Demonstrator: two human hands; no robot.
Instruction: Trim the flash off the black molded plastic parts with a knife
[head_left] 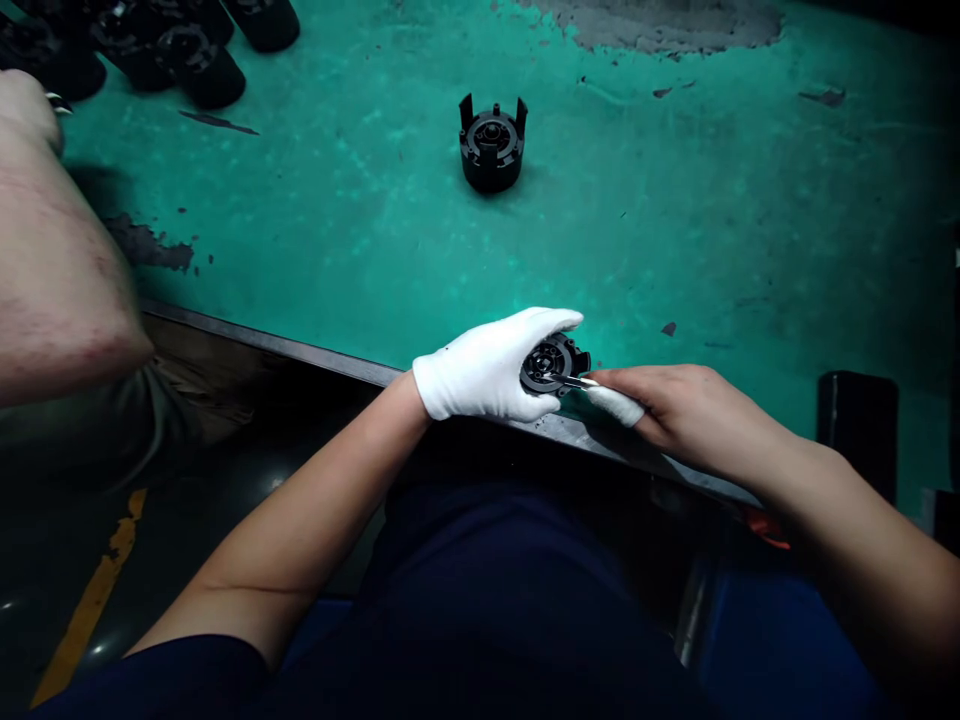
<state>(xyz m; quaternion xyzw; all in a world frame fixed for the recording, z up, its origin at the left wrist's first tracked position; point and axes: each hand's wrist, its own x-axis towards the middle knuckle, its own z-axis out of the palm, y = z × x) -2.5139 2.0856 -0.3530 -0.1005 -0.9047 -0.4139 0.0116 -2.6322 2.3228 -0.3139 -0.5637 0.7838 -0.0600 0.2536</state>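
My left hand (499, 368), in a white glove, is wrapped round a black round part (546, 362) at the table's front edge. Ring shapes and a shiny centre show on the part's upturned face. From the right, my right hand (667, 400) pinches a thin metal tool (571, 381), its tip over that face. White material covers the thumb of my right hand, while the rest of it is bare. Farther back, a similar black part (491, 150) with upright prongs stands on the green table (360, 200).
Several black parts (199, 68) stand at the back left. Another person's arm (64, 260) reaches in at the left edge. A dark box-like object (856, 432) lies at the right. The table's metal edge (285, 342) runs below my hands.
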